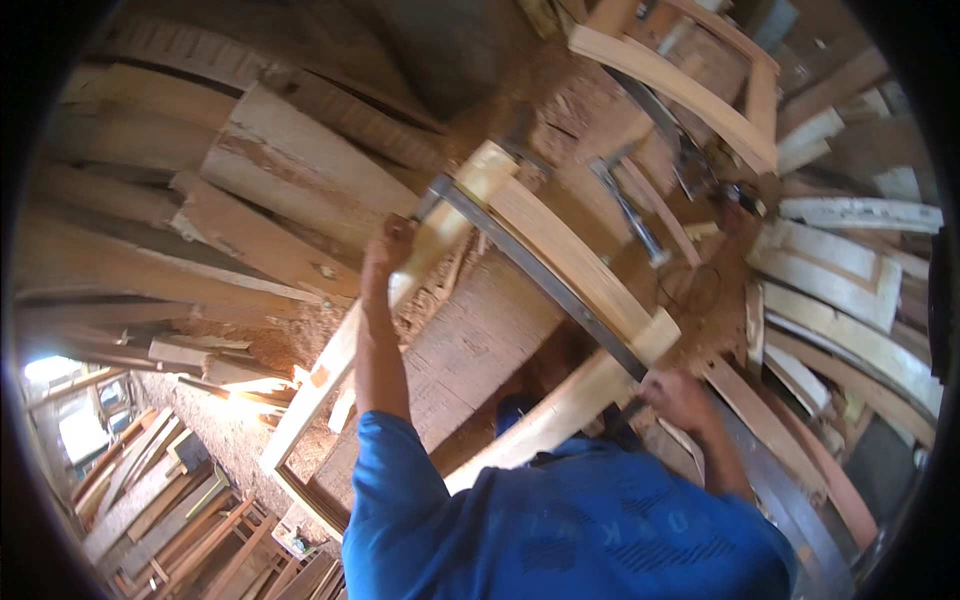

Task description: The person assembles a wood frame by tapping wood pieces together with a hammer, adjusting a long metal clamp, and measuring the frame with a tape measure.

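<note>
A long dark metal bar clamp lies across one end of a pale wooden frame, alongside its end rail. My left hand is closed at the clamp's far-left end, beside the frame's long side rail. At the other end of the bar, near the opposite rail, my right hand is closed around the clamp's end. The fingers of both hands are partly hidden and slightly blurred. Below the frame is a broad brown wooden work surface.
A hammer lies beyond the frame, near a curved-top wooden frame and a dark power tool. Stacked boards fill the left. More planks and a pale panel lean at right. Wood shavings cover the ground.
</note>
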